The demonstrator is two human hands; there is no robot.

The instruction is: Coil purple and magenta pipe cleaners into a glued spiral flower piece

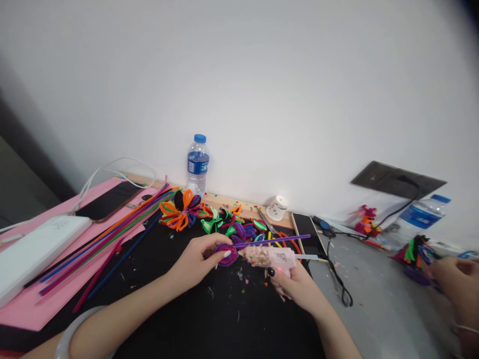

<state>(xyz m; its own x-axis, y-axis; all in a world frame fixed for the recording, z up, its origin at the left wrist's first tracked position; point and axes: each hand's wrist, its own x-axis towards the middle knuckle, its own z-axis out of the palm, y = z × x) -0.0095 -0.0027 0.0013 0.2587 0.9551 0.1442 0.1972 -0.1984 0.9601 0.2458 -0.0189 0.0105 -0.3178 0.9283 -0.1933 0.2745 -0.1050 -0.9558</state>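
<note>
My left hand (194, 262) pinches a small loop of purple pipe cleaner (226, 256) with magenta inside. A straight purple tail (290, 240) sticks out from it to the right, passing above the glue gun. Wrapped round the handle of a pale pink hot glue gun (281, 258) is my right hand (299, 286). The gun's nozzle points left at the loop; I cannot tell whether it touches. A clear glue stick (307, 257) juts from its back, and a red light glows on its body. Just behind lie several bent pipe-cleaner shapes (245, 231) in purple, green and white.
An orange pipe-cleaner flower (183, 210), a water bottle (198, 167), a paper cup (277, 208) and scissors (266, 220) stand or lie behind. Left are straight pipe cleaners (112, 244), a phone (108, 200) and a white box (41, 257). Another person's hand (456, 281) is far right.
</note>
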